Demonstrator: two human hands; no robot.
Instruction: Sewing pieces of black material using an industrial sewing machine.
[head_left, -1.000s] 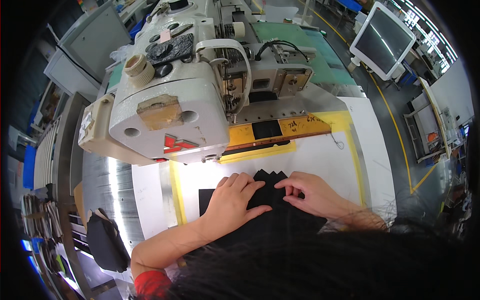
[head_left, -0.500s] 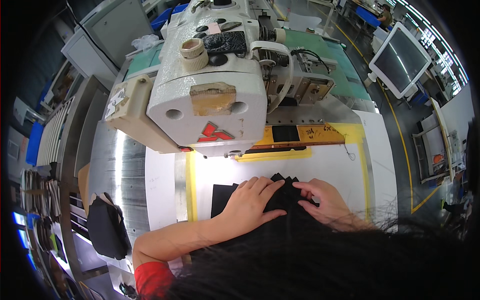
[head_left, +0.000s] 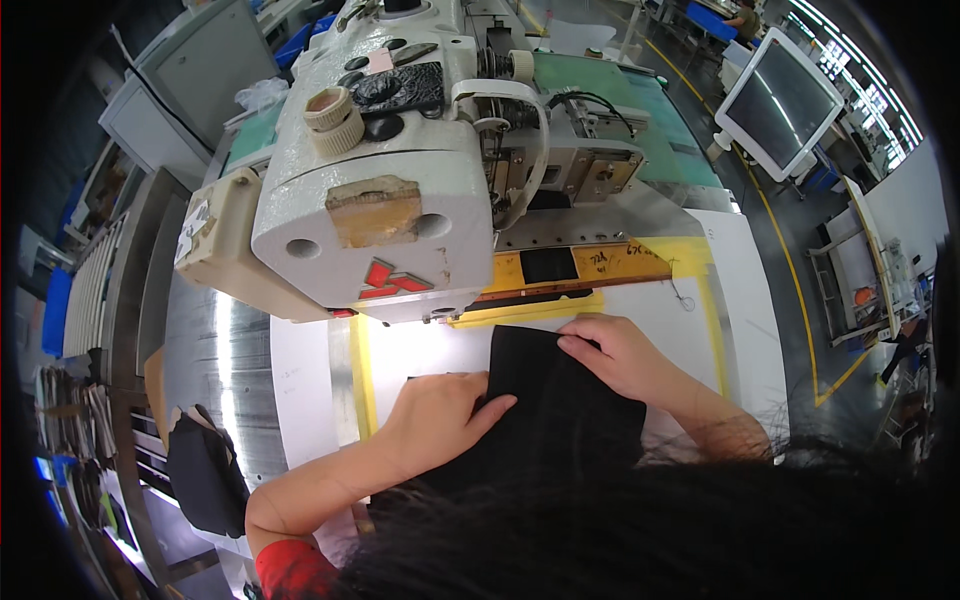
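A black fabric piece (head_left: 550, 385) lies stretched between my hands, its straight far edge close in front of the sewing machine head (head_left: 370, 235). My right hand (head_left: 615, 355) pinches the far right corner between thumb and fingers. At the left edge, my left hand (head_left: 440, 412) is closed on the cloth, thumb on top and fingertips partly hidden. Another dark edge peeks out beyond the left hand; whether it is a separate piece I cannot tell. Dark hair covers the near part of the fabric.
Yellow tape (head_left: 364, 385) borders the white work surface (head_left: 305, 400). An orange-brown clamp plate (head_left: 600, 264) sits beside the machine head. Folded black fabric (head_left: 205, 475) lies at the left table edge. A screen (head_left: 780, 105) stands at the far right.
The fanned black fabric points between my hands have given way to one wide, flat panel. My right hand has moved slightly away from me, and the whole view has shifted.
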